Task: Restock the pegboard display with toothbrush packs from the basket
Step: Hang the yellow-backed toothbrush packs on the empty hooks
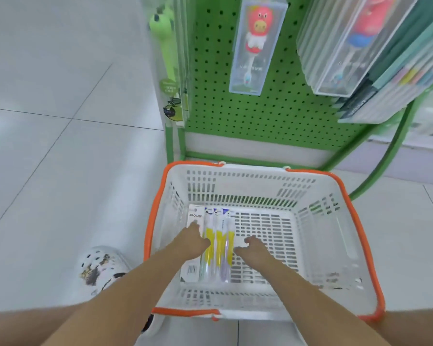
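A white basket (318, 213) with an orange rim stands on the floor below a green pegboard (215, 96). A toothbrush pack (219, 248) with yellow-handled brushes lies flat in the basket's left part, on a white pack (195, 217). My left hand (191, 242) reaches into the basket and rests on the left side of the packs, fingers extended. My right hand (254, 248) is just right of the toothbrush pack, fingers loosely spread over the basket's bottom, and holds nothing.
On the pegboard hang a clear box with a pink character toothbrush (256, 43), a green character pack (166, 53) at the left edge and a row of clear and teal packs (365, 46) at the right. A patterned shoe (100, 268) is left of the basket.
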